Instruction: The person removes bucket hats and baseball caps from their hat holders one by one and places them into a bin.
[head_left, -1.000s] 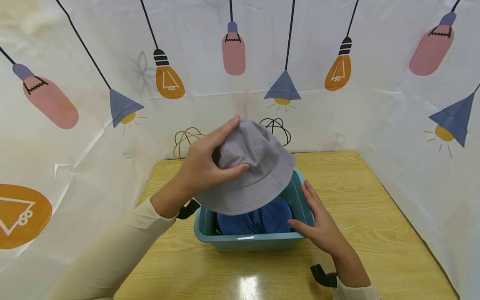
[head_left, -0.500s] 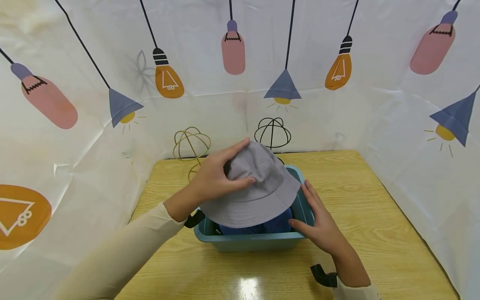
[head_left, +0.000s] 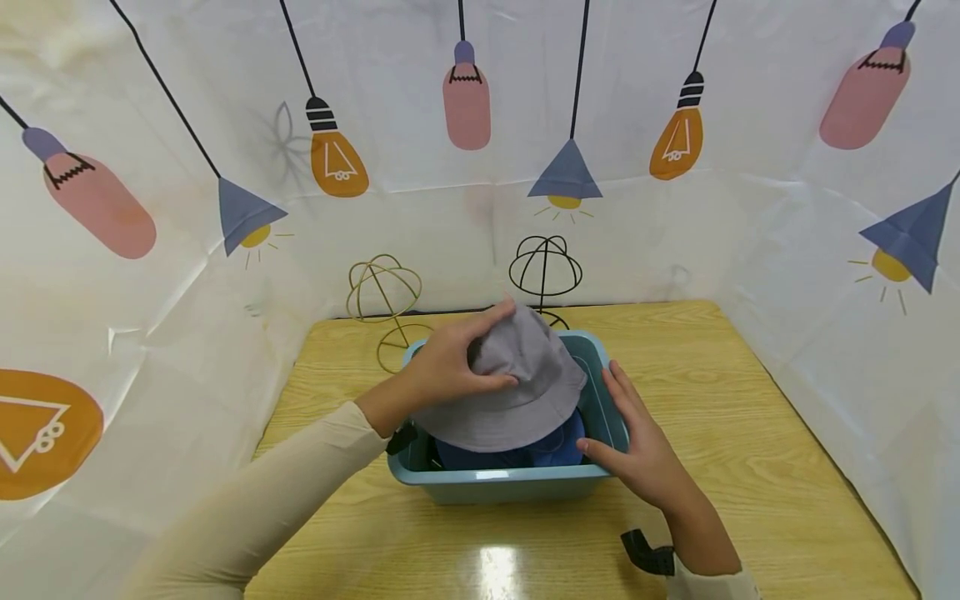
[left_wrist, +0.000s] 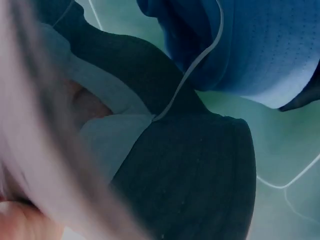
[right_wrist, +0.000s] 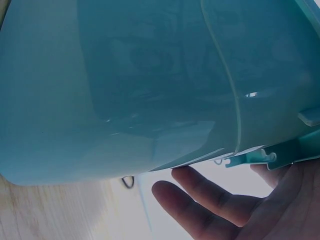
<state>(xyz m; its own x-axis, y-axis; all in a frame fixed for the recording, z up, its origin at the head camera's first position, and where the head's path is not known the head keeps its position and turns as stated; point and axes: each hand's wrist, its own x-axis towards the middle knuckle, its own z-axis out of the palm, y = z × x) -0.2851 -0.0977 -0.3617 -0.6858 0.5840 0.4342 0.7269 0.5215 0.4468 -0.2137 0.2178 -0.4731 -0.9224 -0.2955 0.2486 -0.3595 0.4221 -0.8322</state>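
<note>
My left hand (head_left: 459, 362) pinches a grey bucket hat (head_left: 517, 400) by its crown, thumb in front and fingers behind. The hat is low over a blue-green plastic basin (head_left: 517, 479), partly within it. Below its brim lies blue fabric headwear (head_left: 558, 442), mostly hidden. In the left wrist view the hat's dark underside (left_wrist: 185, 175) has a thin cord, and the blue headwear (left_wrist: 265, 50) is beside it. My right hand (head_left: 637, 454) holds the basin's right front corner, thumb over the rim. From the right wrist, its fingers (right_wrist: 200, 210) lie along the basin's outer wall (right_wrist: 150, 90).
Behind the basin stand two wire hat stands, a gold one (head_left: 385, 287) at the left and a black one (head_left: 545, 267) at the right. A wood-grain table (head_left: 750, 467) lies under everything. A white printed sheet (head_left: 420, 217) encloses the back and sides.
My left hand has lowered the grey hat toward the basin and shifted slightly right. The wire stands now show more fully. My right hand has stayed at the basin's corner.
</note>
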